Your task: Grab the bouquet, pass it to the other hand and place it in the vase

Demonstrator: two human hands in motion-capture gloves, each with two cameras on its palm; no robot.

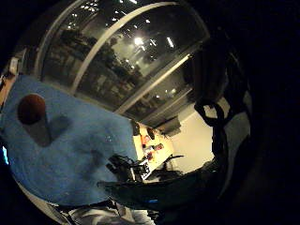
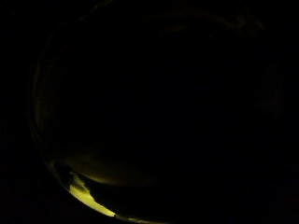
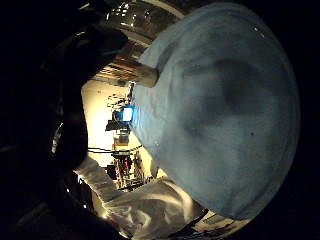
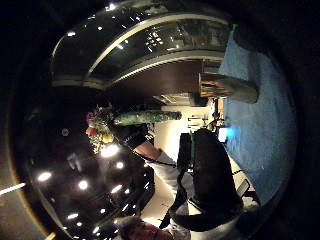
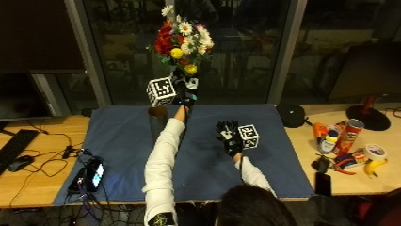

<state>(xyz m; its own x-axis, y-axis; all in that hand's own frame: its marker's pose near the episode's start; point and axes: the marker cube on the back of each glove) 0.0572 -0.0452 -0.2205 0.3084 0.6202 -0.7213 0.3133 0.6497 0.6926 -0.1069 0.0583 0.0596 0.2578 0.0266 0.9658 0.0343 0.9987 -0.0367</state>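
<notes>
Raised high above a blue cloth (image 5: 125, 141) spread over a wooden table (image 5: 37, 174), the bouquet (image 5: 181, 40) is gripped by its stems in the left hand (image 5: 183, 92), whose fingers are curled round them. Red blooms, white daisies, yellow round heads and green leaves are bunched at the top of it, seen against dark window glass. From the right thumb side palm view the same bunch (image 4: 102, 127) is shown held out on a white-sleeved arm, its green wrapped stem pointing sideways. The vase (image 5: 157, 121), a dark upright cylinder with an open mouth, is set on the cloth just beside the left forearm; nothing can be seen inside it. The right hand (image 5: 229, 136) is held low over the cloth, well apart from the bouquet, with its fingers loosely spread and nothing in them. At the table's right end a red snack tube (image 5: 352, 134), a roll of tape (image 5: 375, 151) and a banana (image 5: 373, 167) are gathered; no lettering on them can be read. A phone (image 5: 94, 173) is lying at the cloth's left edge.
</notes>
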